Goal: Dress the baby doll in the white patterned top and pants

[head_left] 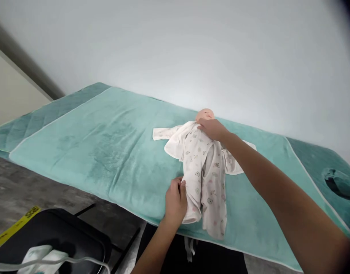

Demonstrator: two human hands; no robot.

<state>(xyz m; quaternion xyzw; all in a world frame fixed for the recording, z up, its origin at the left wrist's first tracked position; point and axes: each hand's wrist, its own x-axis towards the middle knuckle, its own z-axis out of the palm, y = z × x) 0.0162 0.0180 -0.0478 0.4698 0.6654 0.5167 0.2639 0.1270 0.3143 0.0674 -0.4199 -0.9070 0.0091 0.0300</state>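
Observation:
A baby doll lies on its back on the teal bed cover, its head toward the wall. Over its body is a white baby outfit with a small animal print. Its two legs hang toward me, and a sleeve and a white flap spread out on either side. My right hand is closed on the cloth just below the doll's chin; its fingertips are partly hidden. Lower down, my left hand pinches the outer edge of the left trouser leg, thumb on top.
The padded bed runs along a white wall, with a face hole at its right end. At the lower left stands a black chair bearing folded white items, a cable and a yellow strip.

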